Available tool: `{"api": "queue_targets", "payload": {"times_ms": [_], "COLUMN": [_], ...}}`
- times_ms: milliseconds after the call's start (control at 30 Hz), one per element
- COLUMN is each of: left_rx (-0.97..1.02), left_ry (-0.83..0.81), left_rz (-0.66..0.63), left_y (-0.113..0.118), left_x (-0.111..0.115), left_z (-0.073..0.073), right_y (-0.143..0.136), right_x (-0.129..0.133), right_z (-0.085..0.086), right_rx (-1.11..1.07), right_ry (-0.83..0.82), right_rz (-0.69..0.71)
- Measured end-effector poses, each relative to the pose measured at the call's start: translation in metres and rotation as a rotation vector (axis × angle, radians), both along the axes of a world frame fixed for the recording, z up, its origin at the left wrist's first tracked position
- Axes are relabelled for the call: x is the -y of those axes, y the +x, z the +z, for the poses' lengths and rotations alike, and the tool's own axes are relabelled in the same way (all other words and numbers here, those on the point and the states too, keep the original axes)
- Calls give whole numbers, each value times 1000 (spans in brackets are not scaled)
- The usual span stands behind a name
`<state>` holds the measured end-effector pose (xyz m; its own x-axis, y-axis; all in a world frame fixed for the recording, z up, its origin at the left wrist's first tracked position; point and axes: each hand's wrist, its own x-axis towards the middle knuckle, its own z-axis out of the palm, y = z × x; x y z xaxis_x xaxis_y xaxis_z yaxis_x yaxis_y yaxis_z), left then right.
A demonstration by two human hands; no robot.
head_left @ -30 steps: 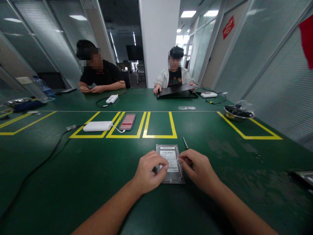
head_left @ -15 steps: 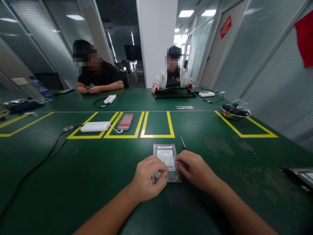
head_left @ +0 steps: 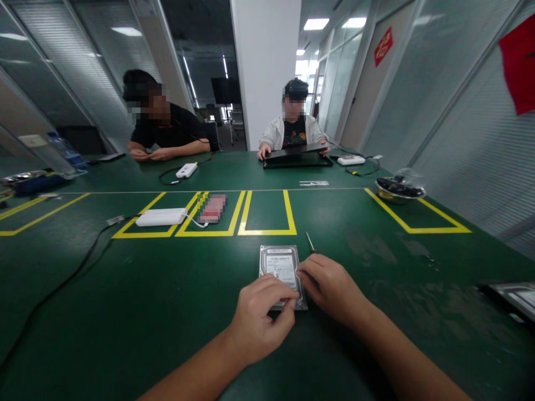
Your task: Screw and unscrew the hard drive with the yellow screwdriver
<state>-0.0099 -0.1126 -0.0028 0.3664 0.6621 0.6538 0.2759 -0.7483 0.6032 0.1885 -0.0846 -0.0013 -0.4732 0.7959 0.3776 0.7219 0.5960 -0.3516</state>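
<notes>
A silver hard drive [head_left: 281,262] with a white label lies flat on the green table [head_left: 175,323]. Over its lower part is my left hand [head_left: 267,312], thumb and fingertips brought close together near the drive's lower right; whatever may be between them is too small to make out. My right hand [head_left: 330,284] rests against the drive's right edge with its fingers curled together, their tips partly hidden. Just beyond the right hand a thin screwdriver [head_left: 310,243] lies on the table, its handle mostly covered.
A white power bank [head_left: 161,217] and a phone [head_left: 212,209] lie at yellow tape marks. A bowl of dark parts [head_left: 400,189] stands at the back right, another drive [head_left: 514,298] at the right edge. Two people sit opposite, one holding a dark panel [head_left: 296,151].
My left hand has shifted right across the drive, and its fingers have straightened somewhat. My right hand has hardly moved. Across the table, the person's dark panel is raised more.
</notes>
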Motion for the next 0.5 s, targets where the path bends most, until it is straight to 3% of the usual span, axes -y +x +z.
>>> {"api": "queue_targets", "payload": {"times_ms": [267, 500], "left_rx": [-235, -440], "left_ry": [59, 102], "left_rz": [-85, -45], "left_y": [2, 7], "left_x": [5, 6], "left_z": [-6, -12], "right_y": [1, 3], "right_x": [-1, -3], "right_z": [2, 1], "right_rx": [3, -5], "right_ry": [44, 97], "right_rz": [-15, -56]}}
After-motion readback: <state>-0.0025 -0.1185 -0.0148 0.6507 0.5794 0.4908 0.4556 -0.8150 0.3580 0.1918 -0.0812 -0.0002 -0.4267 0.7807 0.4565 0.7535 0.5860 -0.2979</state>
